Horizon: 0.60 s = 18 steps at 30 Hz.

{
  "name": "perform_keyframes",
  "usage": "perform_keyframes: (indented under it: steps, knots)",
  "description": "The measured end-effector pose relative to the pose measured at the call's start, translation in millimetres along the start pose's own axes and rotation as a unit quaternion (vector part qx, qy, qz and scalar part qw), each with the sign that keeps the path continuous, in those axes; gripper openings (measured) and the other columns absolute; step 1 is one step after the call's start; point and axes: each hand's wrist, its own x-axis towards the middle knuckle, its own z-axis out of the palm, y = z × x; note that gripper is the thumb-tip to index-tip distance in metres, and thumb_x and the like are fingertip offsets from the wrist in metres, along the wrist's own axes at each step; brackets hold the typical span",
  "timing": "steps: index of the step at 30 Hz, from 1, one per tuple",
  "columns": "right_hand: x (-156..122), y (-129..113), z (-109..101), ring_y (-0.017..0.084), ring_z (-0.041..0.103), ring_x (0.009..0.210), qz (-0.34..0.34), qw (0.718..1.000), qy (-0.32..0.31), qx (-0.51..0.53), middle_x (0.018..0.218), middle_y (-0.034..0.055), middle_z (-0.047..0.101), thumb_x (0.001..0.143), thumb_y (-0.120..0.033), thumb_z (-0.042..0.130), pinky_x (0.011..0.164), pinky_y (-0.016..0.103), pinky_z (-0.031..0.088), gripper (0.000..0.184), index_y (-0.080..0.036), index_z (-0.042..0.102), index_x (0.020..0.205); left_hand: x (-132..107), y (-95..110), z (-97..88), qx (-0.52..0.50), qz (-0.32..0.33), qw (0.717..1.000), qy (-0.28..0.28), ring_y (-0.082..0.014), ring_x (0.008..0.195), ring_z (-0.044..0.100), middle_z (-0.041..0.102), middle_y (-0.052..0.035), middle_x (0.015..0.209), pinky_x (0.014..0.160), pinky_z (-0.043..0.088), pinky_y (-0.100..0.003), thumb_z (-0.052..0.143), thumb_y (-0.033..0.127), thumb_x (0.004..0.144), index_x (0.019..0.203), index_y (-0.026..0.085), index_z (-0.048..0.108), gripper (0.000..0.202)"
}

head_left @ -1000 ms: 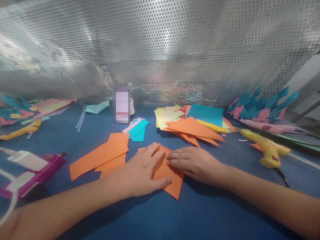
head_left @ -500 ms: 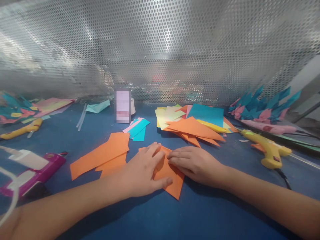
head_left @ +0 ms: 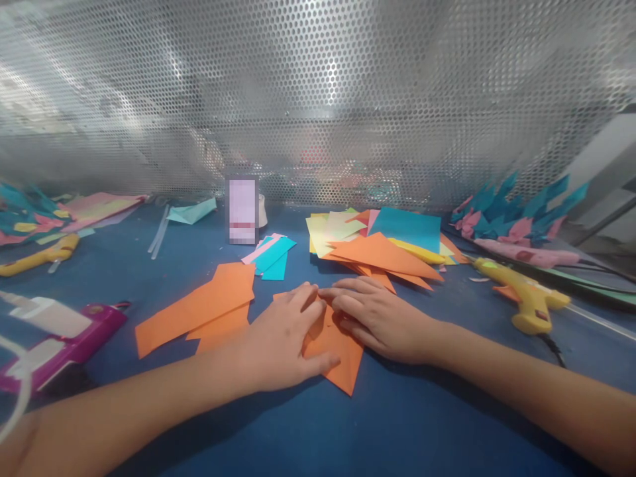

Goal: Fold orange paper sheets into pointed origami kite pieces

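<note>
A folded sheet of orange paper lies on the blue table in front of me, one corner pointing toward me. My left hand rests flat on its left side, thumb spread out across the paper. Over its upper right side lies my right hand, fingers stretched and touching the sheet close to the left fingertips. Both hands are open and press on the paper; its far edge is mostly hidden under them. More folded orange paper lies just beyond my left forearm.
A pile of coloured paper sits ahead, with small blue strips left of it. A yellow glue gun lies right, near blue and pink paper shapes. Left are a magenta power strip and another yellow tool. A perforated metal panel stands behind.
My right hand has slid a little forward and left over the orange paper, bringing its fingertips up to the left hand's. The left hand stays in place on the sheet.
</note>
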Motion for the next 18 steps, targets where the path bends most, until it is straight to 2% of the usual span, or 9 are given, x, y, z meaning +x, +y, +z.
perform_keyframes:
  steps: [3, 7, 10, 13, 18]
  knots:
    - [1, 0, -2, 0.024, 0.048, 0.112, 0.001, 1.0, 0.007, 0.0, 0.122, 0.0115, 0.057, 0.092, -0.02, 0.042, 0.095, 0.042, 0.037, 0.017, -0.016, 0.054, 0.104, 0, 0, 0.1, 0.001, 0.011, 1.0, 0.009, -0.0372, 0.129, 0.036, 0.039, -0.0181, 0.14, 0.101, 0.037, -0.054, 0.047, 0.06, 0.084, 0.124, 0.014, 0.05, 0.06]
    - [-1, 2, -6, 0.024, 0.052, 0.095, 0.007, 0.999, 0.043, -0.014, 0.098, 0.0113, 0.062, 0.091, -0.023, 0.043, 0.086, 0.041, 0.039, 0.014, -0.016, 0.054, 0.094, 0, 2, -0.9, 0.001, 0.008, 1.0, 0.017, -0.0374, 0.122, 0.043, 0.041, -0.0175, 0.136, 0.095, 0.041, -0.055, 0.049, 0.058, 0.083, 0.115, 0.016, 0.054, 0.054]
    - [-5, 6, -8, 0.021, 0.052, 0.08, -0.02, 0.996, 0.076, -0.028, 0.084, 0.0091, 0.059, 0.093, -0.023, 0.036, 0.08, 0.038, 0.039, 0.019, -0.016, 0.053, 0.09, 0, 3, -1.0, 0.002, 0.01, 1.0, 0.024, -0.0383, 0.119, 0.045, 0.043, -0.0177, 0.134, 0.093, 0.042, -0.056, 0.051, 0.056, 0.083, 0.11, 0.015, 0.056, 0.05]
    - [-8, 10, -8, 0.019, 0.049, 0.074, -0.037, 0.994, 0.106, -0.012, 0.078, 0.0065, 0.057, 0.094, -0.02, 0.031, 0.076, 0.035, 0.039, 0.022, -0.017, 0.051, 0.088, -1, 1, 0.1, -0.005, 0.017, 0.999, 0.028, -0.039, 0.122, 0.043, 0.042, -0.0177, 0.135, 0.093, 0.042, -0.056, 0.052, 0.056, 0.083, 0.109, 0.016, 0.055, 0.049]
    - [-9, 13, -6, 0.017, 0.047, 0.069, -0.02, 0.992, 0.122, 0.019, 0.074, 0.0047, 0.055, 0.095, -0.017, 0.029, 0.072, 0.033, 0.038, 0.022, -0.018, 0.047, 0.084, -1, -1, 1.0, -0.005, 0.017, 1.0, 0.019, -0.0391, 0.124, 0.04, 0.041, -0.0173, 0.136, 0.095, 0.039, -0.058, 0.05, 0.057, 0.083, 0.111, 0.016, 0.054, 0.05]
